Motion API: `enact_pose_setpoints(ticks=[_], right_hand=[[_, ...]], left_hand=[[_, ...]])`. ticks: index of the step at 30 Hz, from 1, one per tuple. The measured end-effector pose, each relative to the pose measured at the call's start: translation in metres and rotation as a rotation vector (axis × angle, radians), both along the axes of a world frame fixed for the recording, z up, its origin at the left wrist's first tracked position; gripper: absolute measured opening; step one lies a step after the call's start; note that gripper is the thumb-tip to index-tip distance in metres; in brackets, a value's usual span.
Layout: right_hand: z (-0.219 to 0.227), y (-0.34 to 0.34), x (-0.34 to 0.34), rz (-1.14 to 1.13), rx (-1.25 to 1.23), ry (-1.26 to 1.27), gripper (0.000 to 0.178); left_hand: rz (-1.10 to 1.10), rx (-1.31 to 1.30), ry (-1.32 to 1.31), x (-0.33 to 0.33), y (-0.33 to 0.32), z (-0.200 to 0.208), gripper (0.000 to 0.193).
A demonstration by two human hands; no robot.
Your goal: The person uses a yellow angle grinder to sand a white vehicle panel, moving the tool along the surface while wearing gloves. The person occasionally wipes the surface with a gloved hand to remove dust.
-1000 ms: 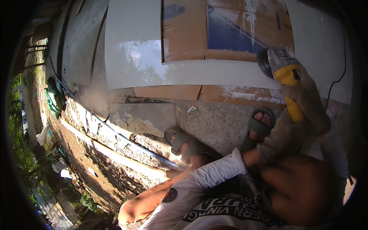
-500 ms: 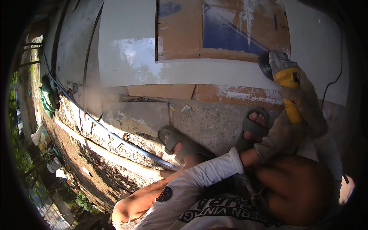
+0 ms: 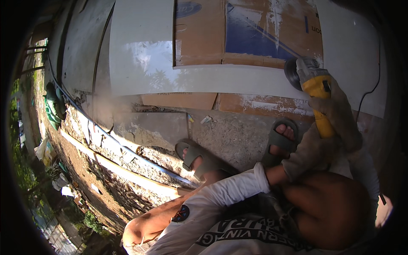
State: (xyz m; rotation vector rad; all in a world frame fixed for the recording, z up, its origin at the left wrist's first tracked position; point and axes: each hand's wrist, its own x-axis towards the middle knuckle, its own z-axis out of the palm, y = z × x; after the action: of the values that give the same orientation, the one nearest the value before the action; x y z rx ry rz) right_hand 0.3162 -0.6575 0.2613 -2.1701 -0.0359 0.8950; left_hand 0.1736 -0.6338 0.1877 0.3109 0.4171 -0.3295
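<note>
A yellow and grey angle grinder (image 3: 316, 87) is held at the right, its dark round disc (image 3: 291, 73) over the front part of a glossy white sheet (image 3: 238, 78). My gloved right hand (image 3: 342, 112) is wrapped round the grinder's body. Lower down, my gloved left hand (image 3: 316, 148) is closed at the rear end of its yellow handle. The disc is close to the lower right corner of a cardboard piece (image 3: 263, 38) lying on the sheet. Whether the disc touches the sheet I cannot tell.
More cardboard (image 3: 263, 104) shows under the sheet's near edge. My sandalled feet (image 3: 280, 136) rest on rough concrete in front of it. A dark cord (image 3: 361, 100) runs down the right side. A blue hose (image 3: 123, 146) and a pale wooden strip (image 3: 114, 170) cross the left.
The grinder's head has shifted very slightly left and down, with both hands staying on it. The hazy dust patch left of the sheet's near edge looks slightly different.
</note>
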Motion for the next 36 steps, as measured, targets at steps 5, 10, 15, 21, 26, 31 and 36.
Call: enact_pose_setpoints(ticks=[5, 10, 15, 21, 26, 31, 36], right_hand=[[-0.002, 0.000, 0.000, 0.003, 0.005, 0.003, 0.067], [0.000, 0.004, 0.001, 0.006, -0.034, 0.009, 0.064], [0.001, 0.001, 0.000, -0.011, -0.035, 0.033, 0.066], [-0.001, 0.017, 0.000, 0.068, -0.027, 0.088, 0.064], [0.005, 0.060, 0.005, 0.255, 0.009, 0.125, 0.064], [0.003, 0.102, 0.003, 0.354, 0.090, 0.184, 0.070], [-0.005, 0.128, 0.001, 0.467, 0.016, 0.149, 0.078]], left_hand=[[-0.017, -0.031, -0.043, -0.001, 0.002, -0.004, 0.058], [0.004, -0.013, 0.049, 0.003, -0.005, 0.002, 0.056], [-0.048, 0.076, 0.077, 0.007, -0.002, 0.005, 0.054], [-0.036, 0.096, 0.114, -0.002, 0.015, 0.014, 0.058], [0.346, 0.261, -0.026, 0.004, 0.005, 0.000, 0.056], [0.414, -0.150, 0.071, -0.001, 0.030, 0.002, 0.051], [0.363, 0.118, 0.159, -0.004, 0.060, 0.016, 0.054]])
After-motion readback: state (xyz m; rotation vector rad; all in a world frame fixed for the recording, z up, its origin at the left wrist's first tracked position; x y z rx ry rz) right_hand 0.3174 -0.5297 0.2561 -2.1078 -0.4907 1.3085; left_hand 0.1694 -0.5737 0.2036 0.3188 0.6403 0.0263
